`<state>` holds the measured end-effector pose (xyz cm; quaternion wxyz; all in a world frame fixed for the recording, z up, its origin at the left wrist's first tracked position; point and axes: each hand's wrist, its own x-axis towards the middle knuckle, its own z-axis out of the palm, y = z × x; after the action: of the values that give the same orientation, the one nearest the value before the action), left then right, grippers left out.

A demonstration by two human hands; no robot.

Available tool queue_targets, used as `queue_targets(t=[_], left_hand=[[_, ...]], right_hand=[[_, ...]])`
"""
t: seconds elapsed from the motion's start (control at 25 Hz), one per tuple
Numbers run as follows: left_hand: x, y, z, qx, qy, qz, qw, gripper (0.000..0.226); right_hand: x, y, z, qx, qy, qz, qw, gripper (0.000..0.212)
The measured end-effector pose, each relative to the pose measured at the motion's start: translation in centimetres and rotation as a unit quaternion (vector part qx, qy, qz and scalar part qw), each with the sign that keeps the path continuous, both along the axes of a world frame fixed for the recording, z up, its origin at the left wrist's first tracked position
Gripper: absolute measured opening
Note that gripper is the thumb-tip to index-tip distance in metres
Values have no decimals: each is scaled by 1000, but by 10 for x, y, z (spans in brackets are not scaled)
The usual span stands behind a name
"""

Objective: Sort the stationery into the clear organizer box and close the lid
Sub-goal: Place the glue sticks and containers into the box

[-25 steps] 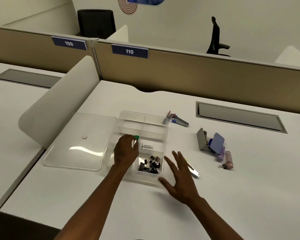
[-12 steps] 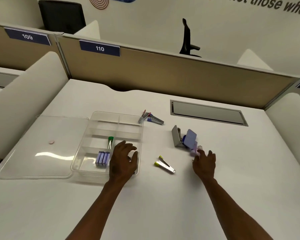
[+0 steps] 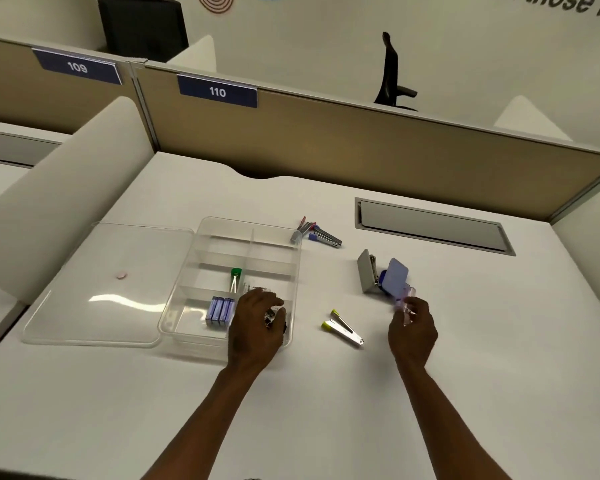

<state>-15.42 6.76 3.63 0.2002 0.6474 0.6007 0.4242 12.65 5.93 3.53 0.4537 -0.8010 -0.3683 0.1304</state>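
The clear organizer box stands open on the white desk, its lid lying flat to its left. Inside are a green-capped item, purple staple boxes and black binder clips. My left hand rests curled over the box's near right compartment, on the clips. My right hand pinches a small pink clear tube just in front of a grey stapler and a lilac case. Yellow-tipped metal tools lie between my hands.
Red and blue-tipped metal tools lie beyond the box's far right corner. A grey cable hatch is set into the desk at the back right. Tan partitions with labels 109 and 110 run behind, and white rounded dividers flank the desk.
My right hand swept right from beside the box to the pink tube and took hold of it. My left hand slid from the green-capped item to the clip compartment.
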Motion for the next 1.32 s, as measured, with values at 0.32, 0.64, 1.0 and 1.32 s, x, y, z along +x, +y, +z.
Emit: queue_targets(t=[0.32,0.64,1.0,1.32], left_hand=[[0,3,22,-88,-96,-16,991,35],[-40,13,32,-154,-131,17,979,28],[-101,72,30,-172,-32,82,981,32],[-106,107,12,-252,160,69,952,40]], right_hand=[[-129,-14,26,37,143,289,946,42],[-172,-2,29,6,160,421,893,57],[-182,9,-11,-58,-213,493,841,68],[-184,8,-23,-49,-281,475,832,57]])
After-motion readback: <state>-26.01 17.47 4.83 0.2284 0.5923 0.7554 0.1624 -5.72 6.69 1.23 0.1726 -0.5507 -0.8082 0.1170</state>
